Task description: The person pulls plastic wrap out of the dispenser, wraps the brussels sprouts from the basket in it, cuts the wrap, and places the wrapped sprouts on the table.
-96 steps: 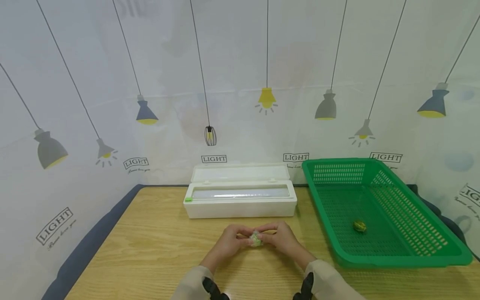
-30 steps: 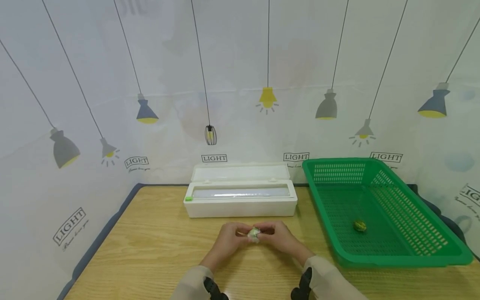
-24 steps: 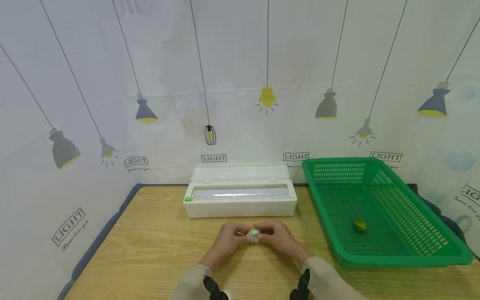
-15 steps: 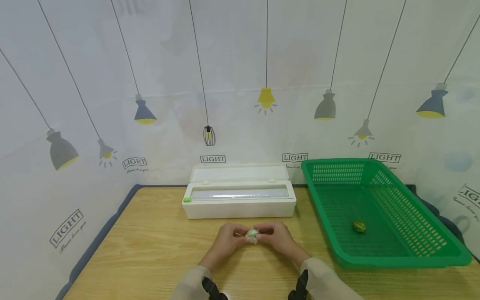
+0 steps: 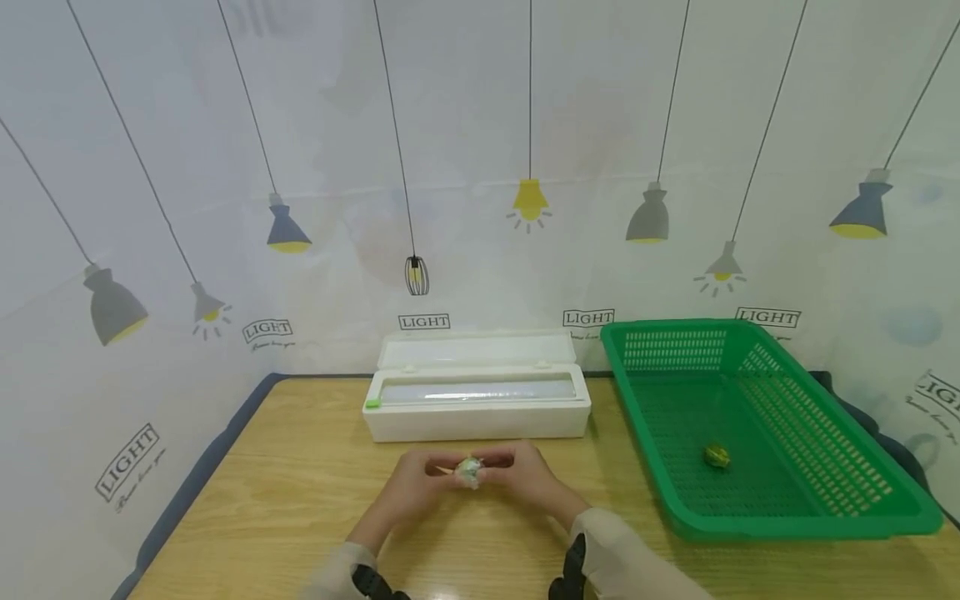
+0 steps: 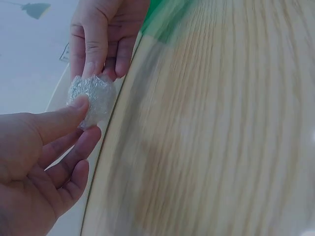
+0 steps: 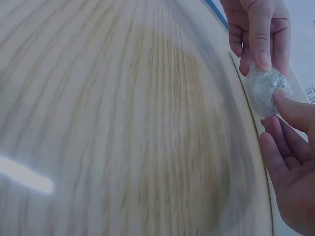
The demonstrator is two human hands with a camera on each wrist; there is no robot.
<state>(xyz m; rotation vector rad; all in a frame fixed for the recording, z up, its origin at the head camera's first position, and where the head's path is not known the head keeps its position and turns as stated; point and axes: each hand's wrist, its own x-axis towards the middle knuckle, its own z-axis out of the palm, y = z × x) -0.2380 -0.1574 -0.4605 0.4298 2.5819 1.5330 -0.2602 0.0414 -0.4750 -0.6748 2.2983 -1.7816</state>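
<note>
1. Change since the earlier frames — we find both hands and the ball they hold shifted a little to the left across the table; the box, the basket and the fruit in it lie as before.
2. Wrapped ball [image 5: 469, 472] — small, round, in crinkled clear film with a greenish tint in the head view; held just above the wooden table [image 5: 300, 492], between the two hands, in front of the white box.
3. Left hand [image 5: 411, 487] — thumb pressed on the ball's near side, as the left wrist view [image 6: 34, 167] shows; its other fingers [image 6: 74, 162] curl loosely below it.
4. Right hand [image 5: 525, 479] — fingertips pinch the ball from the opposite side; in the right wrist view [image 7: 295, 162] its thumb rests on the film and the fingers curve beneath.
5. White dispenser box [image 5: 477, 408] — lid raised, a roll of film lying along its trough, a green tab at its left end; it stands near the hands, towards the wall.
6. Green basket [image 5: 825, 450] — perforated plastic, on the right of the table, well apart from the hands.
7. Small green-yellow fruit [image 5: 717, 456] — lying alone on the basket floor.
</note>
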